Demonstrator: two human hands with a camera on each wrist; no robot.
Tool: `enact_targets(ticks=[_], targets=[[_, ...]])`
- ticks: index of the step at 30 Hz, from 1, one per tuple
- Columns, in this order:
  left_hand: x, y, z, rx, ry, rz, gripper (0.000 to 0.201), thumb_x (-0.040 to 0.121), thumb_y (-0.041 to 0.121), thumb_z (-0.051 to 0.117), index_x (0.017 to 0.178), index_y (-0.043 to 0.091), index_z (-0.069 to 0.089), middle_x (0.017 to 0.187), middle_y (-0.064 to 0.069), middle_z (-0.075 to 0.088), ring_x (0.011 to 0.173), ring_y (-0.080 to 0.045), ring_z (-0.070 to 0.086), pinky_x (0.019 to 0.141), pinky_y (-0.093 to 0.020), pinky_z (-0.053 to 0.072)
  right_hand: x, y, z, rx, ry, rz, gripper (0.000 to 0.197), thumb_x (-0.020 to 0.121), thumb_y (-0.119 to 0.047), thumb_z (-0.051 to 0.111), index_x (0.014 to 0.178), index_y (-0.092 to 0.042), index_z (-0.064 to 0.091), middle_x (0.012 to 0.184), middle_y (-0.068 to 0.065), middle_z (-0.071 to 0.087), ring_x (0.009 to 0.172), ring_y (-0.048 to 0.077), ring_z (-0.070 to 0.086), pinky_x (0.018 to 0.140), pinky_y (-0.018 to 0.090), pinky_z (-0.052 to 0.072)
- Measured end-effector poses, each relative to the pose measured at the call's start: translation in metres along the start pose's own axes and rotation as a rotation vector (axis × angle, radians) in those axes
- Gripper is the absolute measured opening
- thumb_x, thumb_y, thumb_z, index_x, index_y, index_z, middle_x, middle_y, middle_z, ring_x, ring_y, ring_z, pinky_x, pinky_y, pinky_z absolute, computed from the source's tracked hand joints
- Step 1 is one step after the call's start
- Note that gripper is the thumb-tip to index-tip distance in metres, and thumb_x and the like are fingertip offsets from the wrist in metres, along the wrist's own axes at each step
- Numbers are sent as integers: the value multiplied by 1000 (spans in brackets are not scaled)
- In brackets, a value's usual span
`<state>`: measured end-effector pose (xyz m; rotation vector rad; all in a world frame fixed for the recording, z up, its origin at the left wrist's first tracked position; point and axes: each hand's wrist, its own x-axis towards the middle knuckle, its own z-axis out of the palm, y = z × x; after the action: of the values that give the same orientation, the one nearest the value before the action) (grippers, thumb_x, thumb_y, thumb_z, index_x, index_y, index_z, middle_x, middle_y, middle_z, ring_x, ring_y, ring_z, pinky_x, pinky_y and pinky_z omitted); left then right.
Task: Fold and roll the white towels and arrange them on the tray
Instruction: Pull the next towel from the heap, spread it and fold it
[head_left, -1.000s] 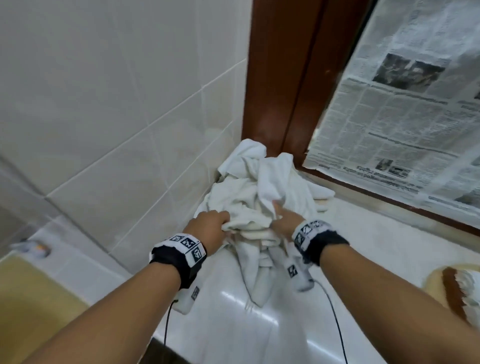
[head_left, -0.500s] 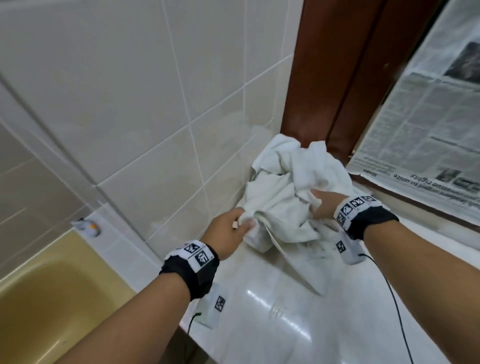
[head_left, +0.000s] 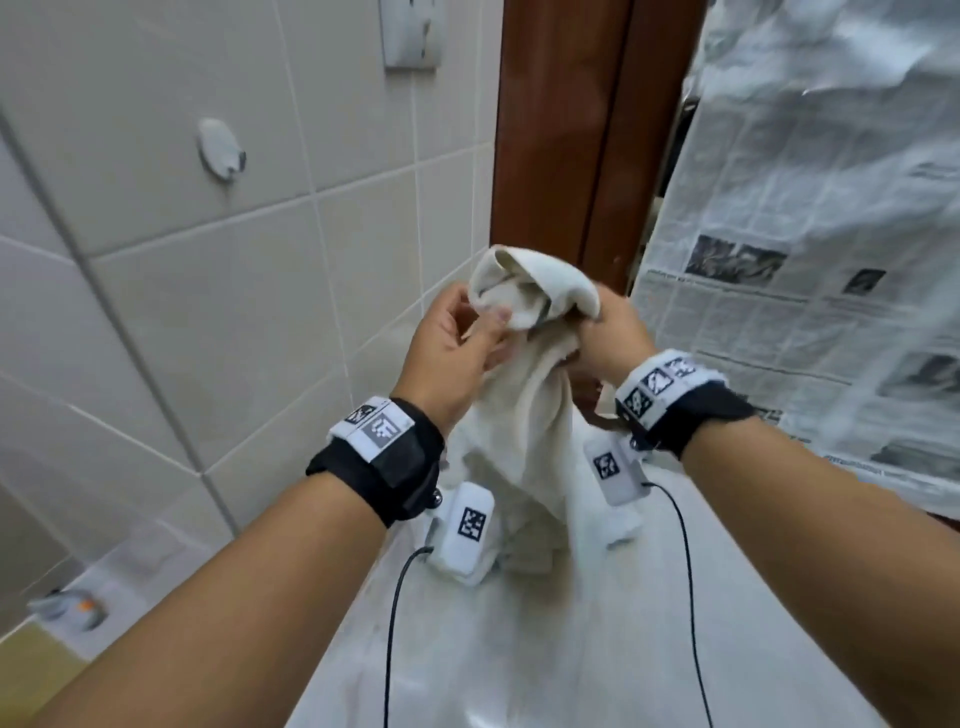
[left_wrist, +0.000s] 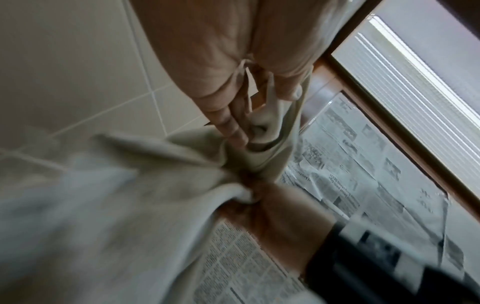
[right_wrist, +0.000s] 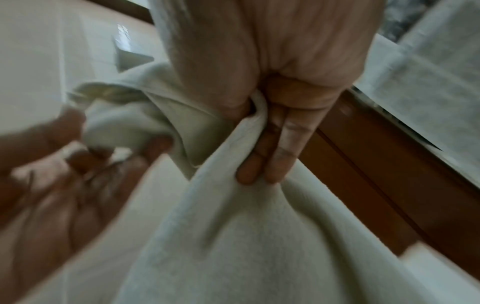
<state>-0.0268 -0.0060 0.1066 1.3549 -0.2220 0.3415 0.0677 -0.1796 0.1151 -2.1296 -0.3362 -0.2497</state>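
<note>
A crumpled white towel hangs in the air above the white counter, bunched at its top between both hands. My left hand pinches its upper edge with thumb and fingers. My right hand grips the bunched cloth from the other side, its fingers curled round a fold of the towel. The towel's lower end trails down to more white cloth on the counter behind my wrists. No tray shows in any view.
Pale tiled wall rises at the left with a small hook. A brown wooden frame stands behind the towel, and newspaper covers the window at right. A yellow tub lies at lower left.
Both hands have lifted one towel off the heap in the corner, from counter level up into the air, and drawn close together at its top. The head view has tilted upward.
</note>
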Motion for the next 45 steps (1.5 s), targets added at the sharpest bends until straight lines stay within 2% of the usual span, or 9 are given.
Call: enact_targets(ticks=[3, 7, 13, 22, 26, 28, 33, 39, 45], targets=[[5, 3, -9, 295, -33, -13, 87, 72, 45, 84, 139, 28, 32, 139, 10, 44, 118, 3, 50, 108, -38, 43, 13, -57, -38, 178, 112, -101, 33, 88, -2, 52, 114, -21, 65, 109, 7, 70, 99, 24, 68, 73, 42, 61], [3, -17, -11, 669, -25, -62, 130, 46, 71, 85, 145, 41, 6, 147, 9, 37, 131, -17, 44, 110, -44, 40, 16, -110, -77, 274, 171, -37, 18, 88, -20, 56, 97, -13, 69, 97, 19, 72, 88, 36, 71, 69, 55, 60], [-3, -21, 9, 473, -149, -9, 51, 90, 15, 64, 138, 21, 50, 119, 7, 66, 109, -15, 63, 79, -14, 49, -17, -102, -101, 176, 117, 172, 19, 96, -17, 53, 108, -10, 66, 103, 14, 71, 86, 30, 71, 66, 43, 63], [-46, -7, 36, -293, -398, -402, 54, 78, 22, 58, 130, 13, 55, 109, -12, 65, 90, -25, 62, 82, -39, 49, -133, -43, -107, 43, 62, 338, 20, 101, -19, 48, 111, -11, 64, 97, 15, 71, 83, 32, 72, 65, 49, 62], [-67, -21, 56, -161, -597, -516, 60, 82, 41, 73, 126, 2, 58, 123, -28, 60, 103, -36, 60, 85, -43, 47, -200, -24, -104, 89, 132, 364, 22, 97, -16, 45, 110, -11, 62, 100, 17, 70, 89, 33, 71, 67, 52, 62], [-81, -35, 73, -2, -649, -530, 45, 85, 26, 75, 118, -1, 61, 114, -25, 68, 94, -31, 67, 79, -37, 52, -232, -10, -106, 38, 282, 356, 23, 93, -23, 46, 111, -18, 61, 101, 12, 69, 91, 31, 70, 69, 55, 60], [-124, -67, 113, 160, -714, -455, 12, 91, 7, 63, 101, 6, 69, 91, -10, 73, 80, -27, 68, 73, -38, 56, -315, 11, -118, -86, 484, 480, 34, 83, -44, 48, 112, -28, 54, 103, 1, 66, 92, 26, 68, 72, 53, 60], [-168, -39, 172, 141, -799, -147, 19, 93, 35, 55, 100, 24, 69, 97, 1, 74, 89, -16, 68, 91, -51, 54, -398, -5, -146, -742, -6, 913, 38, 86, -53, 55, 85, -17, 64, 79, -2, 71, 79, 19, 68, 78, 38, 56], [-215, 19, 215, 55, -1074, 109, 15, 96, 28, 57, 97, 17, 67, 85, 4, 69, 81, -10, 62, 75, -33, 48, -433, -3, -155, -281, 273, 379, 69, 72, -41, 86, 129, -31, 48, 122, -6, 54, 113, 7, 54, 93, 25, 47]])
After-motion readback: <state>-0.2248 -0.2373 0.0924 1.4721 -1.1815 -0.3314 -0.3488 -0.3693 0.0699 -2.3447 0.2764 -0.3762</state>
